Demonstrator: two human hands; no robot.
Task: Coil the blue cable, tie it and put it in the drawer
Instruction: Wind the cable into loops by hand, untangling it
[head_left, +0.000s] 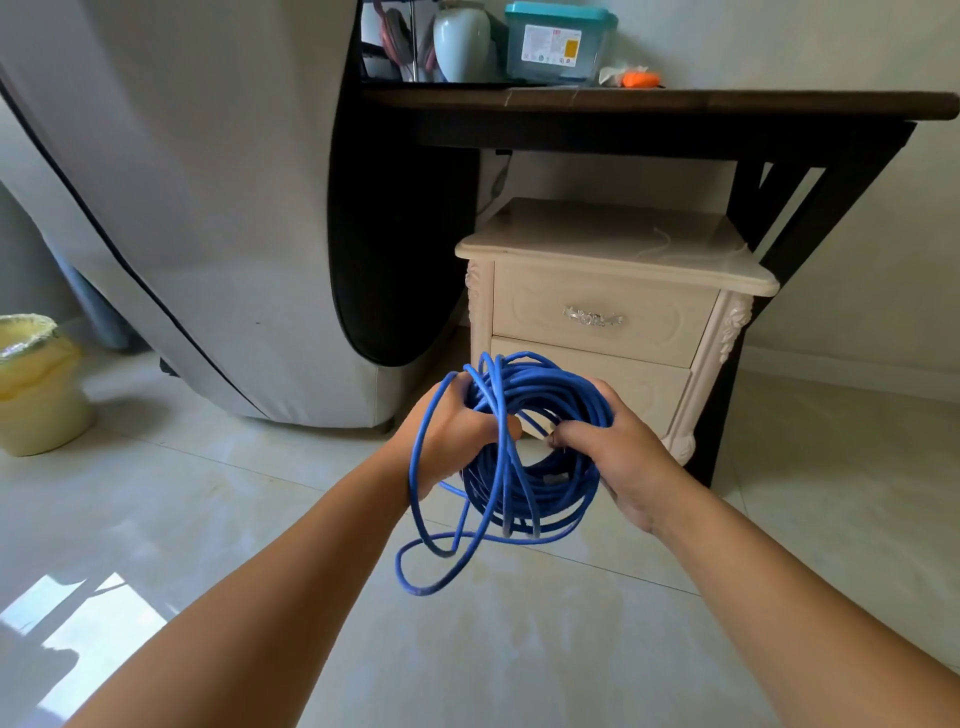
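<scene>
blue cable (535, 488) is a fat coil held up right in front of the cream nightstand (613, 244), drawers (540, 306) closed. left hand (452, 431) wraps the coil's left side, right hand (618, 457) clamps the right. looks light but springy, loose loops sagging underneath, so i'd grip across the whole bundle, not single strands.

Yellow bin (36, 384) at left, pale vase (461, 44) and teal-lidded box (558, 44) on dark table (675, 101)

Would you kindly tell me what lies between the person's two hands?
In the head view, the coiled blue cable lies between the left hand and right hand, both gripping it.
</scene>
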